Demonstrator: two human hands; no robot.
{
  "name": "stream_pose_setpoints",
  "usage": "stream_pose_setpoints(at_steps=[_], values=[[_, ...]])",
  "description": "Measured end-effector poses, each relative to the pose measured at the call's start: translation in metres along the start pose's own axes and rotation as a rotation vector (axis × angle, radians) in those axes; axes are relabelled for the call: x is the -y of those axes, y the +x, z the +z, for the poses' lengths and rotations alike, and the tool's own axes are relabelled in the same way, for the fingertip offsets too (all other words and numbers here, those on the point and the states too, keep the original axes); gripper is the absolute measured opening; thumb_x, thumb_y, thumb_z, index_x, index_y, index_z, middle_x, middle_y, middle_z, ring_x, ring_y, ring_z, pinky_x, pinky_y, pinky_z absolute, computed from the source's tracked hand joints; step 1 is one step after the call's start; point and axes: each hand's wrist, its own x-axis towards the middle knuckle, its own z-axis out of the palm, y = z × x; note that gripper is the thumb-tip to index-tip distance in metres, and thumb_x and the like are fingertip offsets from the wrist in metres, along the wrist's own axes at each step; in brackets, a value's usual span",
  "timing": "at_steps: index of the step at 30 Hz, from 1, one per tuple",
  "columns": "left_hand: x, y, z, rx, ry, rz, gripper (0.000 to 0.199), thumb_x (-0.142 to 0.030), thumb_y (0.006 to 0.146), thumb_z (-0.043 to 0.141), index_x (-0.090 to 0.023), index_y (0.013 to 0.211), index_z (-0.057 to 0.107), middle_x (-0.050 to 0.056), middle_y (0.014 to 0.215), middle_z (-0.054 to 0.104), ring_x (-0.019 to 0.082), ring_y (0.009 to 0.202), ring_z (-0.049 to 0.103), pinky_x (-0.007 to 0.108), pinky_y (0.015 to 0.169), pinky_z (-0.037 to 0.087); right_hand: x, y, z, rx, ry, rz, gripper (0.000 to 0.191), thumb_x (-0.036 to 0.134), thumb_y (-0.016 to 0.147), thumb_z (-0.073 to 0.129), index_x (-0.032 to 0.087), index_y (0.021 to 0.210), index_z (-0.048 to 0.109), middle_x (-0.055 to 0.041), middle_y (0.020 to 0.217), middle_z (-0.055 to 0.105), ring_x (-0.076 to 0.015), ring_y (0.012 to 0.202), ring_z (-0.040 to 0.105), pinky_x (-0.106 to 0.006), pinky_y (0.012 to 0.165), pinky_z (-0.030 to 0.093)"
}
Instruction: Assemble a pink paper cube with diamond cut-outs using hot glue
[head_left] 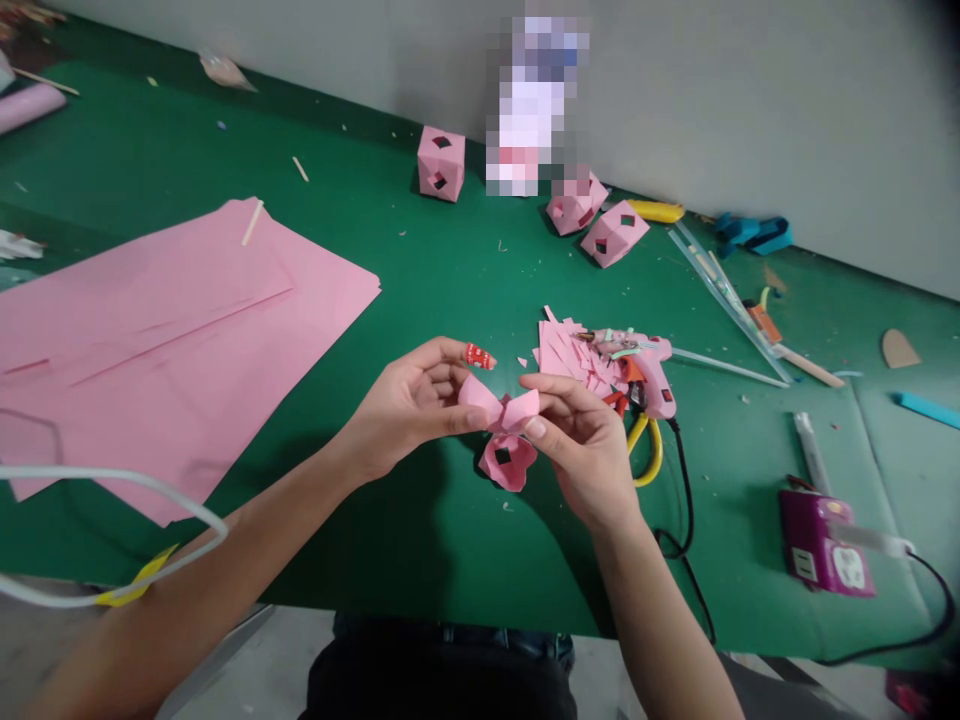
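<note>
Several flat pink sheets (187, 330) lie left on a smooth green table (420, 560) that meets a plain grey wall (720, 110). Centrally, the left hand (420, 398) and right hand (589, 435) pinch a curved, folded pink paper piece (519, 409) between thumbs and fingers, above the table. Rightward lie thin paper strips (559, 355), a pink glue gun (654, 375) and a boxy purple device (814, 540).

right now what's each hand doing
Left hand: fingers closed on one side of the pink paper piece.
Right hand: fingers closed on the other side of the same piece.
</note>
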Motion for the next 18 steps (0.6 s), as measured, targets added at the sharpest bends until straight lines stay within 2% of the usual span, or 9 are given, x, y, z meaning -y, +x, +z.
stream_pose_setpoints(at_steps=[8,14,18], values=[[0.0007,-0.0003,-0.0002,0.030,-0.049,-0.006,0.046,-0.020,0.067,0.094,-0.020,0.106,0.070,-0.001,0.085,0.067,0.011,0.076,0.064,0.020,0.069,0.057,0.0017,-0.0008,-0.0001,-0.008,-0.018,0.004,0.034,0.031,0.076,0.090,0.027,0.108,0.078,0.0013,0.082,0.079,-0.0129,0.072,0.073,-0.023,0.065,0.059],[0.0022,0.0003,0.0004,0.047,-0.078,-0.008,0.046,-0.019,0.066,0.095,-0.020,0.105,0.071,-0.002,0.084,0.067,0.010,0.075,0.065,0.018,0.069,0.056,0.0021,-0.0002,-0.0003,0.039,0.038,0.047,0.031,0.029,0.078,0.089,0.028,0.107,0.078,0.0016,0.084,0.080,-0.0106,0.071,0.073,-0.020,0.064,0.058],[0.0033,0.0004,0.0009,0.056,-0.068,-0.003,0.047,-0.020,0.065,0.096,-0.020,0.105,0.071,-0.002,0.083,0.067,0.010,0.074,0.065,0.018,0.069,0.057,0.0018,0.0003,-0.0011,0.047,0.031,0.065,0.034,0.032,0.076,0.090,0.026,0.107,0.077,0.0009,0.084,0.080,-0.0117,0.068,0.073,-0.022,0.062,0.059]])
